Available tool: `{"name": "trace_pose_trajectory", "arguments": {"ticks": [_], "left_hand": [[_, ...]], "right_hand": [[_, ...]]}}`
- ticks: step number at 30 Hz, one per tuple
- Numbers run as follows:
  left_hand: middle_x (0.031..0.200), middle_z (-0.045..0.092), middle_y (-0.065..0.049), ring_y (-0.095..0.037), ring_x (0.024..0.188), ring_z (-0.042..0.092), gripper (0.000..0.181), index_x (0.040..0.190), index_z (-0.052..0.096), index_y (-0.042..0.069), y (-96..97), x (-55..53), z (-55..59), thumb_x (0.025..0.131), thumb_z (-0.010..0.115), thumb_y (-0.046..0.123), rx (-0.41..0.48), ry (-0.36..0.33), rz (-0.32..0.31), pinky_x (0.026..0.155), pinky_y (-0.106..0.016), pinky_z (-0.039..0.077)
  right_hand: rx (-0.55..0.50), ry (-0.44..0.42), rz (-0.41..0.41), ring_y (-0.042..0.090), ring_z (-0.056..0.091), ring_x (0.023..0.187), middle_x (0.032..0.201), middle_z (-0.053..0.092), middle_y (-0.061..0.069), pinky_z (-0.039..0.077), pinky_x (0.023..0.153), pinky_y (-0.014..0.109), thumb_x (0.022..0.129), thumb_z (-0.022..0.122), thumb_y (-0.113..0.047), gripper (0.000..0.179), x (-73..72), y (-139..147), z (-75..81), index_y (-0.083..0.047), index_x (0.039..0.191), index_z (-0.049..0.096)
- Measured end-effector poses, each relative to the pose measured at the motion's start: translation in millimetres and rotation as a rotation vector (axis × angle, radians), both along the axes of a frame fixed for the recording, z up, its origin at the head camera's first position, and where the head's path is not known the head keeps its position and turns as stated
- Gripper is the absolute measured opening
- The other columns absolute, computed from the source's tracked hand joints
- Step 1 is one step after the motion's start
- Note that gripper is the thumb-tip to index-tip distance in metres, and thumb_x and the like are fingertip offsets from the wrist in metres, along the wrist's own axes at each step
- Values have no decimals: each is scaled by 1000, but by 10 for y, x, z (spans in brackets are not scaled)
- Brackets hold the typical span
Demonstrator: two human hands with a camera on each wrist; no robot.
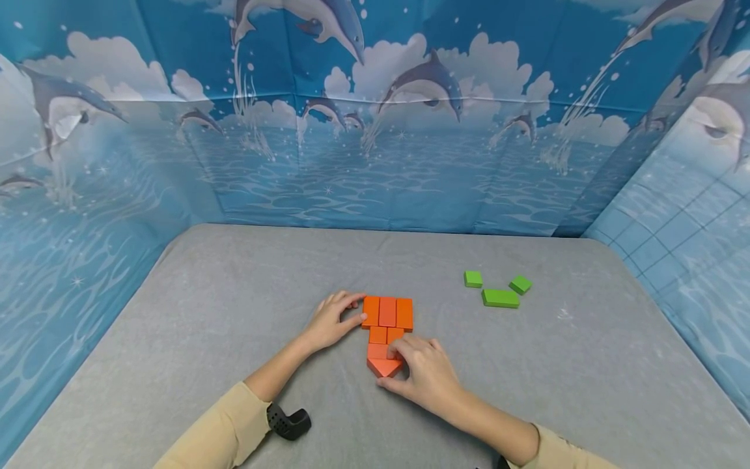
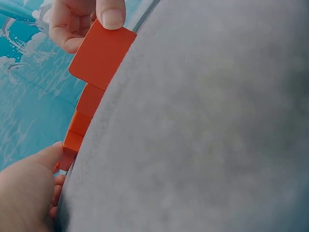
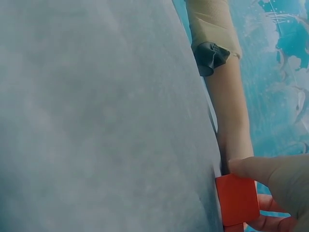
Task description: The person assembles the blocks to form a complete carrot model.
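Observation:
Orange wooden blocks lie in a flat figure on the grey cloth. Its far row has three upright rectangular blocks [image 1: 387, 311], with two small square blocks [image 1: 377, 335] nearer, then a flat rectangular block [image 1: 377, 351] and a triangular block [image 1: 384, 368] pointing toward me. My left hand [image 1: 331, 322] holds the far row's left rectangular block [image 2: 102, 53], thumb on its side and fingers at its far corner. With thumb near the tip and fingers at the far right, my right hand [image 1: 426, 374] pinches the triangular block [image 3: 237, 199]. Its fingers partly cover the nearby blocks.
Three loose green blocks lie at the back right: a square one [image 1: 472, 279], a long one [image 1: 500, 298] and a tilted one [image 1: 520, 284]. A dolphin-printed curtain [image 1: 387, 163] surrounds the grey table [image 1: 263, 273]. A black strap [image 1: 288, 422] sits at the left sleeve.

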State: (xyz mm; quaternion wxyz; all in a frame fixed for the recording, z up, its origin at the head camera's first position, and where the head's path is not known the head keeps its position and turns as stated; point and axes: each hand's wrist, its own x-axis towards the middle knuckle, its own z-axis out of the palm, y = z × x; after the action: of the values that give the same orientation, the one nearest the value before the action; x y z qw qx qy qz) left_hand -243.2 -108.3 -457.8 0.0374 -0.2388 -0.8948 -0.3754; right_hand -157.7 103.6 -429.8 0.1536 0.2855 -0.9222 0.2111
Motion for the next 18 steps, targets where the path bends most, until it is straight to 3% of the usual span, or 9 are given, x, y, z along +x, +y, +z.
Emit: {"name": "trace_pose_trajectory", "arguments": {"ticks": [10,18], "left_hand": [[98,53,-2,-21,97,47,43,127,54,9,-6,-13,-11,88,60,27,13,-4,-6,88,-45,30],[97,55,-4,-19,91,48,42,127,53,7,-11,-12,32,88,61,22,74,-17,-30,83,-38,34]], "right_hand": [[8,-24,-6,3,45,68,75,48,-12,35,67,29,59,81,-44,41,7,6,9,-19,82,59],[9,-40,-4,4,46,68,74,47,-11,35,67,29,59,82,-44,41,9,12,20,-19,82,58]]}}
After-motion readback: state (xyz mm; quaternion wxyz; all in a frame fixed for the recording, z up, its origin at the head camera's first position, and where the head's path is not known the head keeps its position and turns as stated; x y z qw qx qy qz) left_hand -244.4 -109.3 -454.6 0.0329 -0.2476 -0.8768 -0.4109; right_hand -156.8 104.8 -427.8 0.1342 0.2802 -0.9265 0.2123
